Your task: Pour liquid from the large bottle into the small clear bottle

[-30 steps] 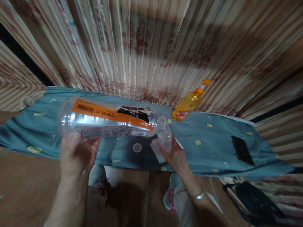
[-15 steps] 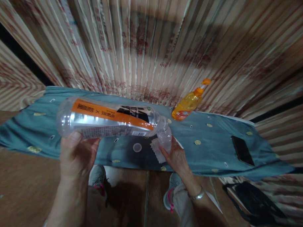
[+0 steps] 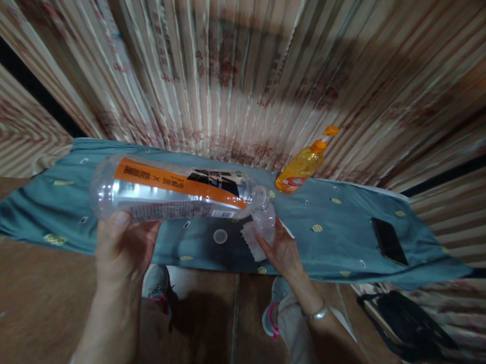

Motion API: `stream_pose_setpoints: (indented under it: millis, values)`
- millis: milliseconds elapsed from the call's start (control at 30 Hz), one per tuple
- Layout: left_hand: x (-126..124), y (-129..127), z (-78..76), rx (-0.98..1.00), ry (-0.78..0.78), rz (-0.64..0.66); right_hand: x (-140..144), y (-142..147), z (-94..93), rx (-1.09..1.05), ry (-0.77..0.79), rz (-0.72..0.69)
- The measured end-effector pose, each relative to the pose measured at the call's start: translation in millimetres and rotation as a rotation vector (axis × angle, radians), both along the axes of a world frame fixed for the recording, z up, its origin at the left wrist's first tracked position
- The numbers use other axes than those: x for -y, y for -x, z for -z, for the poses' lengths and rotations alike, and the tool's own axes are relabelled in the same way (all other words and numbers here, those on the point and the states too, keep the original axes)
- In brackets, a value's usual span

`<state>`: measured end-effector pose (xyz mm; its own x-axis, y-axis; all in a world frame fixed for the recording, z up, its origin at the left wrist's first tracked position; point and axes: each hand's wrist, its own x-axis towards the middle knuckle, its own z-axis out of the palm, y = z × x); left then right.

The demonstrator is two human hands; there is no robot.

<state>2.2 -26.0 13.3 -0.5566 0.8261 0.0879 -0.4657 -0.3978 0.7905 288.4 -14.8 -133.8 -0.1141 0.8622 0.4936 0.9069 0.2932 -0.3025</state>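
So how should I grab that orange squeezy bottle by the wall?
Take the orange plastic squeeze bottle around its fat lower body, coming from the front, table-edge side. The striped wall blocks the back, and the slim nozzle top gives a poor grip.

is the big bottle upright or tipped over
Tipped. The left hand holds the large clear bottle nearly on its side, its mouth angled down onto the small clear cup in the right hand.

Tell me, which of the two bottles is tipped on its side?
The large clear bottle with the orange label, held in the left hand; the orange dish-soap bottle stands on the cloth.
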Motion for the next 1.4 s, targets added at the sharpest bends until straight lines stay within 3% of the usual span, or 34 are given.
stream_pose_setpoints:
  millis: [1400]
  values:
    - [0.4, 0.2, 0.8, -0.020, -0.032, -0.002, -0.2, 1.3, -1.7, -0.006, -0.033, -0.011]
